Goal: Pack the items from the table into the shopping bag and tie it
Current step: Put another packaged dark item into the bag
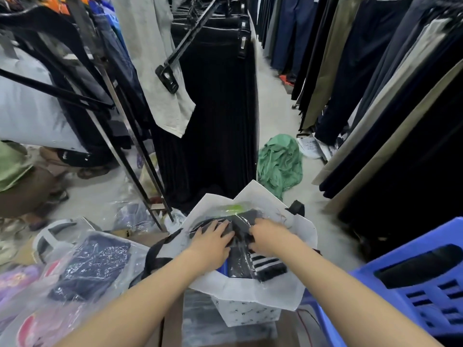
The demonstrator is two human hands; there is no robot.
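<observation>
A white shopping bag [295, 286] with black handles stands open in front of me. Inside it lie dark garments wrapped in clear plastic [241, 224], one with black and white stripes [266, 265]. My left hand [213, 241] lies flat on the dark packet, fingers spread. Beside it, my right hand [271, 236] presses on the same packet, its fingers curled around the plastic edge. A green item [234, 209] shows at the far side of the bag's opening.
Plastic-wrapped clothes [92, 266] are piled at my left. A blue plastic stool [423, 284] stands at the right. Racks of hanging trousers line both sides of the aisle. A green cloth [280, 164] lies on the floor ahead.
</observation>
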